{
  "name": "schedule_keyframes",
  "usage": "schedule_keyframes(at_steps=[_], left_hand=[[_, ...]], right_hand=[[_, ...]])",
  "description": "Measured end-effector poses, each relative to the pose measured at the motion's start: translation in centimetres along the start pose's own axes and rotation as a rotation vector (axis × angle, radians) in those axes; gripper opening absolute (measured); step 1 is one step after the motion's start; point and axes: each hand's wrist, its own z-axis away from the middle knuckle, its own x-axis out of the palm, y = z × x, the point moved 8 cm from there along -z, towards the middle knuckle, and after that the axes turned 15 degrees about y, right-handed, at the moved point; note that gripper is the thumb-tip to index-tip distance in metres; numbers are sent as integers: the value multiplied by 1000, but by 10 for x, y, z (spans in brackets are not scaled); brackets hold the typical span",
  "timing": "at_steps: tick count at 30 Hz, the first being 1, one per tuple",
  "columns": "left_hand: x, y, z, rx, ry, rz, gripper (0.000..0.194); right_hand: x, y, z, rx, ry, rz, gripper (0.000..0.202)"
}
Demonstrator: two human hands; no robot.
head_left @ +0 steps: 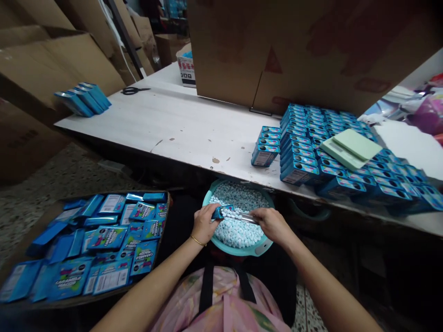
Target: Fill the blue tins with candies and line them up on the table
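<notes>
Fingers of the left hand (204, 223) clasp a small blue candy box (218, 213) over the round teal basin (265, 249) — the right hand (272, 224) grips a scoop (249, 218), its pale candies (231, 213) at the box's mouth — with more candies heaped in the basin below.

Head cam looks fwd/down over bowl (238, 251), tbl (166, 124).

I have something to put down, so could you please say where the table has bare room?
The white table is bare between the scissors and the short row of blue boxes. The right end is crowded with packed boxes under a green scale.
</notes>
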Motion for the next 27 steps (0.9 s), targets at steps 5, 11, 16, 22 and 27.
schedule_keyframes(at_steps=[5,11,16,22,27], left_hand=[[-13,1,-7,-15,56,74,37],[-24,3,-17,-171,65,327,40],[-5,63,-73,-124,47,484,44],[74,114,-164,12,-21,498,40],[102,103,-185,-34,114,181,59]], right_hand=[[14,31,8,11,11,-277,30],[44,77,18,103,39,207,28],[67,82,20,121,-19,296,32],[75,78,27,144,32,219,34],[80,75,36,127,21,156,34]])
